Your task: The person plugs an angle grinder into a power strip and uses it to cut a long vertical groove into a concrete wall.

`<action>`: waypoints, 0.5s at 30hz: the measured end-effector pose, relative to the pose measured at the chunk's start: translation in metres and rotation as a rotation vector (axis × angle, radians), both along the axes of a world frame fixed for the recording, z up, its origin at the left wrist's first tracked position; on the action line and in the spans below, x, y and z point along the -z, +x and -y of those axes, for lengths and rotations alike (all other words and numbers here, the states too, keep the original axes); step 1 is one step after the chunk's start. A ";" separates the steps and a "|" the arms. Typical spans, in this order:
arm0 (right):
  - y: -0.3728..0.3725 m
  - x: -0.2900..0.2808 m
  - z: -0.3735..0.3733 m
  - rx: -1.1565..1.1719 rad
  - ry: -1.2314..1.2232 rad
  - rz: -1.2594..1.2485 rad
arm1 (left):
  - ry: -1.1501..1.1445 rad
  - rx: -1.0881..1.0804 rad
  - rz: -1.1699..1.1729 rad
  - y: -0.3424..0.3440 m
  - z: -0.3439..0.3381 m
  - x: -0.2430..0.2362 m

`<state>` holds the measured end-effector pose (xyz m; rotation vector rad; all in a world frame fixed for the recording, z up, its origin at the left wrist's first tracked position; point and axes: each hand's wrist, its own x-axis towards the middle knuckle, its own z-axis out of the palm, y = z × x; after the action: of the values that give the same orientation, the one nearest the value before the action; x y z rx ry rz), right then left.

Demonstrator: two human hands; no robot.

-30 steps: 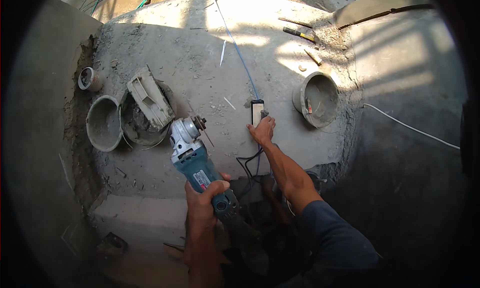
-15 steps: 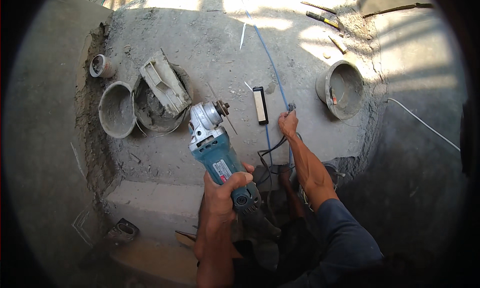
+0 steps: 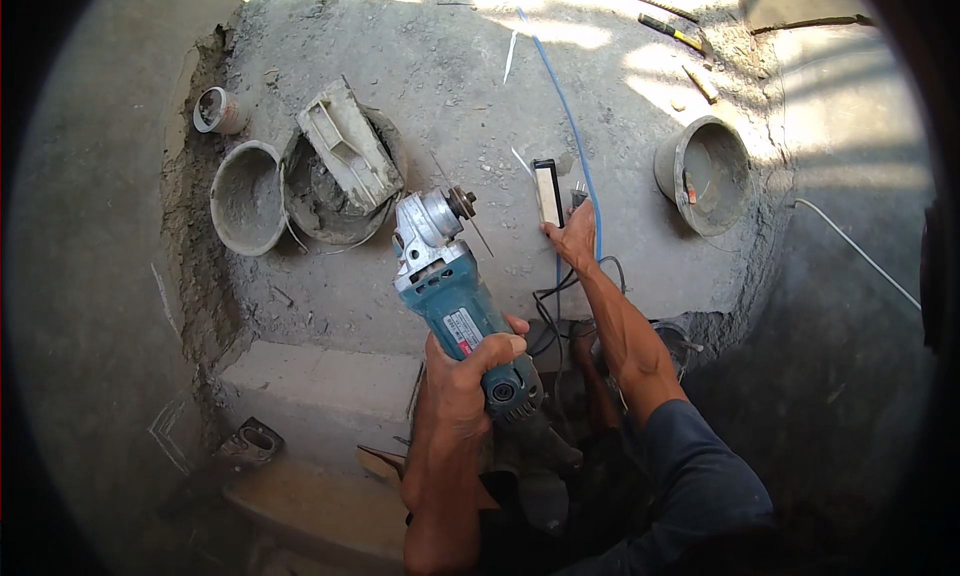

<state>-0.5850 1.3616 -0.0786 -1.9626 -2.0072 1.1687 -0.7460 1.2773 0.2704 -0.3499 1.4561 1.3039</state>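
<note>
My left hand (image 3: 465,381) grips a teal angle grinder (image 3: 450,296) by its body, low in the centre; its thin disc (image 3: 483,244) is seen edge-on beside the metal head. My right hand (image 3: 572,234) pinches a plug (image 3: 578,194) with its metal prongs pointing away from me. Close beside that hand, on its left, lies a black and cream power strip (image 3: 546,188) on the dusty concrete slab. Black cords (image 3: 545,306) loop below the right hand, and a blue cable (image 3: 570,116) runs past it up the slab.
Two mortar-stained tubs (image 3: 245,161) (image 3: 390,126), one holding a crusted tool (image 3: 350,146), and a small bucket (image 3: 228,111) are left. Right are another tub (image 3: 725,216), a hammer (image 3: 672,31) and a chisel (image 3: 700,83). A step (image 3: 310,376) and trowel (image 3: 250,446) lie low left.
My right hand went rightward off the power strip with the plug, then came back up beside it. The whole view has shifted, with the grinder appearing further right, still in my left hand.
</note>
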 end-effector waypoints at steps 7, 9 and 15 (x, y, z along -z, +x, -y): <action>0.090 0.025 -0.007 0.234 0.035 0.114 | -0.035 0.027 0.018 -0.004 0.003 0.000; 0.086 0.019 -0.007 0.244 -0.011 0.097 | -0.032 0.029 0.019 -0.006 0.005 -0.001; 0.070 -0.009 -0.010 -0.031 -0.013 0.036 | -0.020 0.032 0.018 -0.007 0.001 -0.005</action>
<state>-0.5148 1.3714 -0.0700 -1.9796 -2.0594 1.1641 -0.7530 1.2760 0.2754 -0.3494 1.4545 1.2587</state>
